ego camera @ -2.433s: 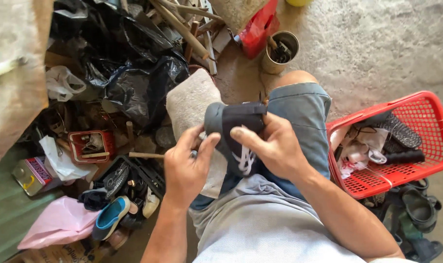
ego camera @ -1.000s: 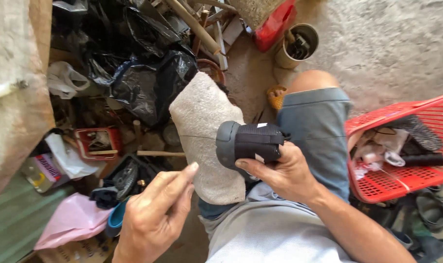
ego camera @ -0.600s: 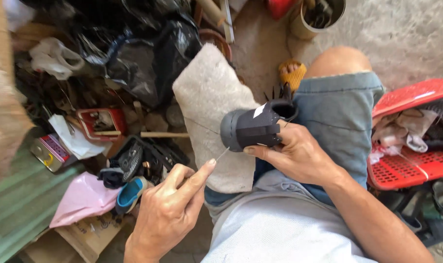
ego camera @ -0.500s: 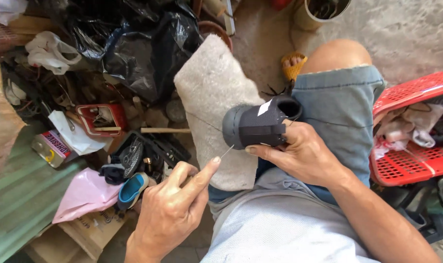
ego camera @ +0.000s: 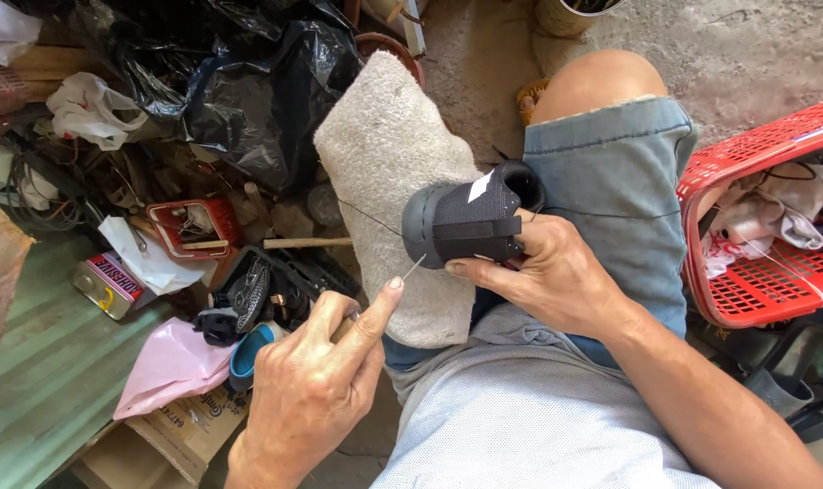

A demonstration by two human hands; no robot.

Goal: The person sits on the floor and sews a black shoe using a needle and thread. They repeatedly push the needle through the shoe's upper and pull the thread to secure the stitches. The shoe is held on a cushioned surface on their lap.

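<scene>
My right hand (ego camera: 547, 276) grips a small black shoe (ego camera: 470, 217) with a grey sole, held sideways above my lap. My left hand (ego camera: 316, 380) holds a thin metal needle tool (ego camera: 415, 266) by a wooden handle, the index finger stretched along it; its tip touches the sole edge of the shoe. A dark thread (ego camera: 368, 216) runs from the shoe to the left. A beige towel (ego camera: 389, 172) lies over my left knee beneath the shoe. My legs are in blue denim shorts (ego camera: 611, 172).
A red plastic basket (ego camera: 746, 290) with rags stands at the right. On the left lie black plastic bags (ego camera: 248, 81), a small red tray (ego camera: 194, 222), a tin can (ego camera: 108, 282), a pink bag (ego camera: 172, 362), shoes and a cardboard box (ego camera: 176, 430).
The shoe has been turned from upright in both hands to sideways in the right hand. The left hand let go of it and brought the needle tool up to the sole.
</scene>
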